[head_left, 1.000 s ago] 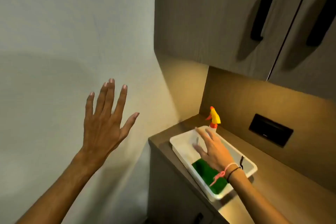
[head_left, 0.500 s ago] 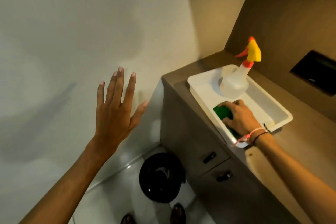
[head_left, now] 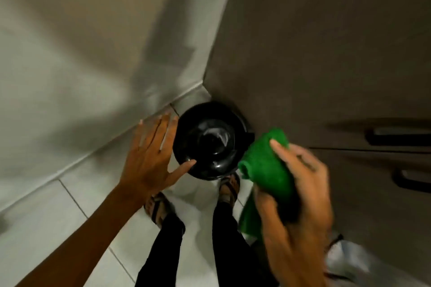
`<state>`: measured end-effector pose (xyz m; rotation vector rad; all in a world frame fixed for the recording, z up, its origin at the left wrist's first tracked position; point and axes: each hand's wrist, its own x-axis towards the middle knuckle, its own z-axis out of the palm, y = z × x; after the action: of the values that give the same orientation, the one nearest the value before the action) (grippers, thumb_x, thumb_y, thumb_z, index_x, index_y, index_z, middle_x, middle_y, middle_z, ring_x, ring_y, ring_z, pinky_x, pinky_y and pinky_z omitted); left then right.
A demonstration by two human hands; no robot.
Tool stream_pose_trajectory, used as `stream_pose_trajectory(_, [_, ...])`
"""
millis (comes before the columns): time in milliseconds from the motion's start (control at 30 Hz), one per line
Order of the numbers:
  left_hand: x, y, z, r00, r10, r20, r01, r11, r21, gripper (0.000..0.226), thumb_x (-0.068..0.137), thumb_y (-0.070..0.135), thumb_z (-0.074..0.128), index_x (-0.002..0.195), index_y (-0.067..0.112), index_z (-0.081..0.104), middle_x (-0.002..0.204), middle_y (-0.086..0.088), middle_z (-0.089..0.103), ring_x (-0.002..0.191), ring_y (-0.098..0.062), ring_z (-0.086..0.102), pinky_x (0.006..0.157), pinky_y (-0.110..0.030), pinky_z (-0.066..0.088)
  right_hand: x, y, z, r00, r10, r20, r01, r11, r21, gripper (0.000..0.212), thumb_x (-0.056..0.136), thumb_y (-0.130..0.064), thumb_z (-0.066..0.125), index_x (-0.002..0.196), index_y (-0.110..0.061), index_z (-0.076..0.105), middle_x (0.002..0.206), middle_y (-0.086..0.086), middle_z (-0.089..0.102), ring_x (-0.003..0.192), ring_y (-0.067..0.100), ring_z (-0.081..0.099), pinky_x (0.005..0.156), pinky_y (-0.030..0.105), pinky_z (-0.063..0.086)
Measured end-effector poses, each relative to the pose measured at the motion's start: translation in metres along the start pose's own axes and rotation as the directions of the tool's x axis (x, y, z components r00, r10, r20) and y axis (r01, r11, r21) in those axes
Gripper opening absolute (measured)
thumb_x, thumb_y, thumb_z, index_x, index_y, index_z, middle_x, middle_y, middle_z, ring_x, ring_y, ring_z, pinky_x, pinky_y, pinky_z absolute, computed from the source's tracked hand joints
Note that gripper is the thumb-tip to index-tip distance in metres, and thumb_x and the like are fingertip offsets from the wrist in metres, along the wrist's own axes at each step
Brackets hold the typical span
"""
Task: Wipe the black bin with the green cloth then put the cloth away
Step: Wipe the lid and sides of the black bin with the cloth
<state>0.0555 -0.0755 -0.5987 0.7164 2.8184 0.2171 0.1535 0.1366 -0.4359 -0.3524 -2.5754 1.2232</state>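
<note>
The round black bin [head_left: 210, 141] with a glossy domed lid stands on the floor in the corner between the wall and the cabinet. My left hand [head_left: 152, 155] hovers just left of it with fingers spread, the thumb over the lid's near edge; whether it touches is unclear. The green cloth [head_left: 265, 165] is bunched in my right hand [head_left: 300, 193], which grips it to the right of the bin and closer to the camera. A flap of the cloth hangs down below the hand.
A brown cabinet [head_left: 326, 65] with dark drawer handles [head_left: 401, 136] fills the right side. The pale wall [head_left: 81, 53] meets the white tiled floor [head_left: 70, 216] on the left. My feet in sandals [head_left: 229, 185] stand right behind the bin.
The view swung down from the counter to the floor. My right hand lifted the green cloth out of the white tray and brought it down beside the bin. My left hand dropped toward the bin lid.
</note>
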Motion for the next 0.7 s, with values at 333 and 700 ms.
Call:
stream_pose_trajectory(333, [0.050,-0.033,0.186,0.989,0.094,0.111,-0.082,0.990,-0.113,0.139,0.066,0.098,0.040,0.160,0.001,0.009,0.169,-0.022,0.015,0.156,-0.035,0.022,0.125,-0.063,0.018,0.004,0.259,0.179,0.950,0.295,0.107,-0.218,0.865,-0.452,0.057,0.100,-0.031,0.067,0.151,-0.015,0.049,0.158,0.027,0.034,0.139,0.037,0.046,0.107,0.055,0.052])
stream_pose_trajectory(700, [0.069,-0.032,0.214,0.973,0.140,0.182,-0.101,0.973,-0.208,0.151,0.054,0.104,0.039,0.161,0.004,0.004,0.172,-0.015,0.001,0.160,-0.027,0.001,0.127,-0.061,0.014,0.023,0.287,0.246,0.918,0.097,0.384,0.192,0.739,-0.645,0.066,0.105,-0.055,0.027,0.161,-0.019,0.030,0.169,0.028,0.018,0.159,0.041,0.015,0.129,0.059,0.021])
